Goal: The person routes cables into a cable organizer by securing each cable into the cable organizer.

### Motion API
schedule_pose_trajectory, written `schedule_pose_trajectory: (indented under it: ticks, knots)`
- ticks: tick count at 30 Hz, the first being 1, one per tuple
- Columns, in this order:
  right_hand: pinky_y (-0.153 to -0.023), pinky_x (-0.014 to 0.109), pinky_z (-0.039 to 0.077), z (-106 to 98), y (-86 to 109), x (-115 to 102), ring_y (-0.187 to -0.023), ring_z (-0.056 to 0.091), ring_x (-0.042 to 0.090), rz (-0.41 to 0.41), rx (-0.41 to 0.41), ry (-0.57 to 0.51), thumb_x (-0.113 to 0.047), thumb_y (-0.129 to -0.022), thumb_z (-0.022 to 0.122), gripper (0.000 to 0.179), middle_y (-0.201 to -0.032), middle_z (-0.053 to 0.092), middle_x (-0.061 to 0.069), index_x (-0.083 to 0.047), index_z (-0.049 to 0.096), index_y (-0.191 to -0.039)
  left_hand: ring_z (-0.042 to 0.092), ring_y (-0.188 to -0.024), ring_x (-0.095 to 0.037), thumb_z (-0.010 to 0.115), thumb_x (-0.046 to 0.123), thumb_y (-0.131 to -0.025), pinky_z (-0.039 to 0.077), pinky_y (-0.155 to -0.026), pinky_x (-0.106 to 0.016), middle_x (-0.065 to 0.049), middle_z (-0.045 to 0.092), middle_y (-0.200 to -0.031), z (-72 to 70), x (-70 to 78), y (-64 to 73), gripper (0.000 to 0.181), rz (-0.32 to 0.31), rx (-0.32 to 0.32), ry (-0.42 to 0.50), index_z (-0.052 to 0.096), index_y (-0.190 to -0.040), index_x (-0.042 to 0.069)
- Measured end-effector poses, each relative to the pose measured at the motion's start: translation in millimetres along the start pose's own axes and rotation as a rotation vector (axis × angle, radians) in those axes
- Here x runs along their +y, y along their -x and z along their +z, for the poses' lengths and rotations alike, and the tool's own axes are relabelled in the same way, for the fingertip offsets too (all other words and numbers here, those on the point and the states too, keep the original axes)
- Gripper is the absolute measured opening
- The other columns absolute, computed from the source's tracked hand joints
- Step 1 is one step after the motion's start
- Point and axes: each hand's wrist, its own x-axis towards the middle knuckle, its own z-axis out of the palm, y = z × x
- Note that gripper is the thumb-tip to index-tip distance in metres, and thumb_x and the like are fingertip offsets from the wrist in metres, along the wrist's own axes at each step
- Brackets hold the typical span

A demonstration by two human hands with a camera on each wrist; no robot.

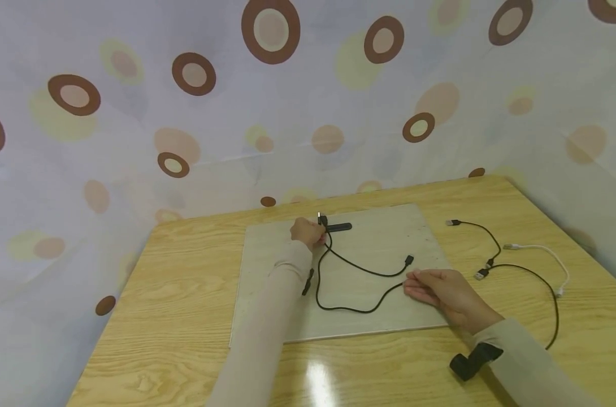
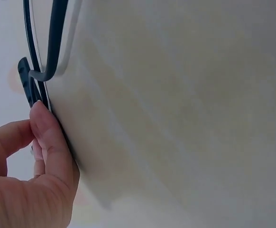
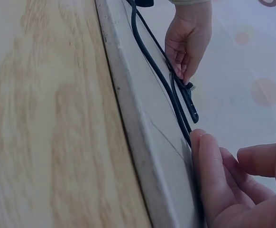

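Left hand (image 1: 307, 232) is pinching black USB cable (image 1: 346, 309), apparently anchoring it; right hand (image 1: 442, 294), loosely parted, is touching it, seemingly steadying

Soft, even light, a white glare patch (image 1: 320, 384) on the table (image 1: 186, 316), dimmer, hazier wrist views

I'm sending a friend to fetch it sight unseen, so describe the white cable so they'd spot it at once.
Find the wooden table and the pale board lying on it. Look right of the board, past the right hand, where the white cable bows toward the table's right edge. The cables beside it are black; it alone is white.
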Motion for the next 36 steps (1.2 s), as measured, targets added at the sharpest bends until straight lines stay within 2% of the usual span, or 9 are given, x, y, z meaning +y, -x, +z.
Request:
schedule_pose_trajectory:
  ticks: [4, 9, 12, 16, 22, 25, 28, 31, 36]
  knots:
    - [-0.085, 0.026, 0.053, 3, 3.4, -4, -0.089, 0.070, 0.013, -0.025, 0.020, 0.000, -0.012, -0.100, 0.051, 0.042, -0.095, 0.071, 0.003, 0.015, 0.043, -0.131, 0.058, -0.045, -0.009, 0.065, 0.009, -0.088, 0.053, -0.054, -0.022, -0.009, 0.070, -0.070, -2.2, 2.1, 8.4, 0.012, 0.049, 0.013, -0.056, 0.072, -0.085, 0.001]
    - [-0.084, 0.024, 0.053, 2, 12.6, -16, -0.091, 0.069, 0.012, -0.116, 0.009, -0.078, -0.018, -0.095, 0.060, 0.021, -0.096, 0.071, 0.001, -0.004, 0.065, -0.110, 0.063, -0.057, -0.011, 0.062, 0.015, -0.093, 0.052, -0.060, -0.023, -0.008, 0.072, -0.075, -1.9, 8.2, 25.2, 0.020, 0.209, -0.061, -0.126, 0.076, -0.086, 0.002]
    - [-0.085, 0.024, 0.052, -3, 18.8, -27, -0.094, 0.069, 0.012, -0.172, -0.034, -0.114, -0.017, -0.095, 0.060, 0.015, -0.099, 0.071, 0.003, -0.011, 0.069, -0.105, 0.069, -0.070, -0.015, 0.061, 0.015, -0.094, 0.054, -0.064, -0.024, -0.009, 0.073, -0.082, -0.1, 13.3, 35.7, 0.019, 0.272, -0.124, -0.105, 0.075, -0.094, 0.001]
    - [-0.083, 0.024, 0.053, -22, 24.5, -40, -0.093, 0.070, 0.013, -0.258, -0.062, -0.132, -0.012, -0.096, 0.057, 0.016, -0.099, 0.072, 0.003, -0.011, 0.070, -0.105, 0.071, -0.085, -0.021, 0.060, 0.014, -0.095, 0.056, -0.071, -0.025, -0.009, 0.074, -0.089, 2.7, 18.5, 53.8, 0.021, 0.284, -0.238, -0.043, 0.071, -0.104, -0.001]
    - [-0.076, 0.021, 0.054, -67, 32.7, -54, -0.086, 0.070, 0.009, -0.371, 0.021, -0.007, -0.010, -0.096, 0.057, 0.016, -0.095, 0.073, 0.000, -0.013, 0.070, -0.104, 0.070, -0.089, -0.019, 0.059, 0.015, -0.096, 0.055, -0.077, -0.026, -0.008, 0.073, -0.094, 10.0, 17.0, 80.0, 0.024, 0.313, -0.458, 0.027, 0.067, -0.111, -0.002]
    - [-0.075, 0.020, 0.054, -90, 35.9, -59, -0.086, 0.070, 0.007, -0.401, 0.051, 0.098, -0.010, -0.096, 0.057, 0.016, -0.096, 0.073, -0.003, -0.015, 0.069, -0.105, 0.069, -0.094, -0.023, 0.058, 0.014, -0.097, 0.055, -0.082, -0.031, -0.010, 0.073, -0.098, 15.8, 12.8, 93.0, 0.026, 0.326, -0.589, 0.067, 0.066, -0.113, -0.004]
    - [-0.073, 0.018, 0.054, -107, 36.0, -61, -0.086, 0.068, 0.003, -0.417, 0.111, 0.292, -0.012, -0.096, 0.057, 0.017, -0.095, 0.072, -0.010, -0.017, 0.069, -0.108, 0.068, -0.098, -0.027, 0.058, 0.012, -0.097, 0.055, -0.085, -0.035, -0.012, 0.072, -0.100, 23.8, 7.9, 107.6, 0.025, 0.318, -0.711, 0.104, 0.067, -0.112, -0.005]
    - [-0.070, 0.014, 0.051, -120, 34.4, -61, -0.083, 0.063, -0.008, -0.422, 0.210, 0.657, -0.021, -0.096, 0.059, 0.020, -0.094, 0.068, -0.020, -0.014, 0.067, -0.113, 0.069, -0.096, -0.024, 0.057, 0.012, -0.097, 0.055, -0.083, -0.034, -0.012, 0.072, -0.100, 33.0, 3.9, 125.5, 0.023, 0.304, -0.809, 0.107, 0.068, -0.109, -0.004]
    - [-0.066, 0.032, 0.054, -135, 25.2, -56, -0.078, 0.047, -0.021, -0.452, 0.273, 1.172, -0.027, -0.093, 0.064, 0.029, -0.101, 0.071, 0.006, -0.005, 0.069, -0.112, 0.070, -0.088, -0.014, 0.057, 0.012, -0.097, 0.056, -0.078, -0.030, -0.009, 0.073, -0.099, 47.5, -2.8, 158.4, 0.022, 0.307, -0.924, 0.077, 0.070, -0.107, -0.003]
